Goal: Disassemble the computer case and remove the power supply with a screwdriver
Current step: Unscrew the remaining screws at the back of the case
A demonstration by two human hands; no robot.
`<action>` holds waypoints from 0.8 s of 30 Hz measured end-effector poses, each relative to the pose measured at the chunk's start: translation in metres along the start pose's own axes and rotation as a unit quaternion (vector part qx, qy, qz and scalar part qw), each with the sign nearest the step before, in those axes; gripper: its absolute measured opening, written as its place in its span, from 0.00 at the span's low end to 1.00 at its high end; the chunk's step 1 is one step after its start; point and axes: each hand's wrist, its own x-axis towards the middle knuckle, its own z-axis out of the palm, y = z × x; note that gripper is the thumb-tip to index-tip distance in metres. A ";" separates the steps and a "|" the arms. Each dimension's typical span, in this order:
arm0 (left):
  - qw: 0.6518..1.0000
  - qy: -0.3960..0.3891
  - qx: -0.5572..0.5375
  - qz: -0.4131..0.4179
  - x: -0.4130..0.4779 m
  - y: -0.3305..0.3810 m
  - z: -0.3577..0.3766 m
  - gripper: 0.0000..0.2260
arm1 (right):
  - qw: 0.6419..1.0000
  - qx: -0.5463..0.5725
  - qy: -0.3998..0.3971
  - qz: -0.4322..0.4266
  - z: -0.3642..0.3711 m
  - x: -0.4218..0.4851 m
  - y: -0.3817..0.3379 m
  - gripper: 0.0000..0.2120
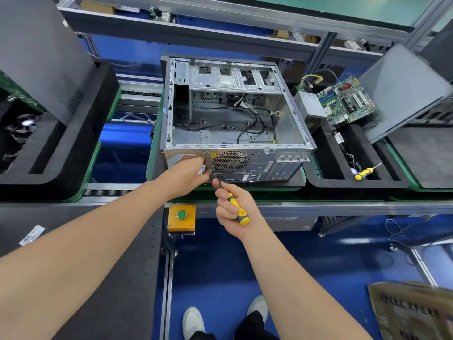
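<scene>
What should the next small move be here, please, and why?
Probably raise the screwdriver tip onto the rear of the case, beside the left hand: the right hand grips it just below, and the left fingers touch that spot.

Bright, even light is coming down from above. The metal case [282, 111] is shining, and the blue floor [355, 241] is showing white glare at 4 o'clock. Shadows are looking soft. The wide lens is bending the rails [220, 28] at 12 o'clock and stretching the left arm [73, 253] at 7 o'clock. The panel [404, 94] at 2 o'clock and the cardboard [416, 312] at 5 o'clock are looking blurry.
</scene>
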 end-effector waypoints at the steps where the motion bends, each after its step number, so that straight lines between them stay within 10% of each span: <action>1: 1.000 0.001 0.001 0.005 0.001 -0.001 0.001 0.06 | 1.000 0.006 -0.002 -0.004 -0.001 0.001 0.003 0.09; 12: 0.999 -0.033 0.036 0.007 0.007 -0.009 -0.002 0.09 | 1.000 -0.012 -0.003 -0.014 -0.009 0.004 0.004 0.13; 16: 0.999 -0.028 0.038 0.006 0.007 -0.010 -0.001 0.10 | 0.975 -0.200 0.070 -0.064 -0.005 0.001 0.001 0.13; 18: 0.999 -0.022 0.036 0.007 0.006 -0.009 0.001 0.09 | 0.899 -0.394 0.139 -0.135 0.002 0.000 0.005 0.13; 23: 0.999 -0.017 0.034 -0.001 0.007 -0.010 0.003 0.10 | 0.510 -0.759 0.317 -0.252 0.019 0.008 0.031 0.09; 24: 0.999 -0.015 0.034 0.000 0.007 -0.011 0.003 0.10 | 0.479 -0.768 0.336 -0.261 0.019 0.009 0.036 0.08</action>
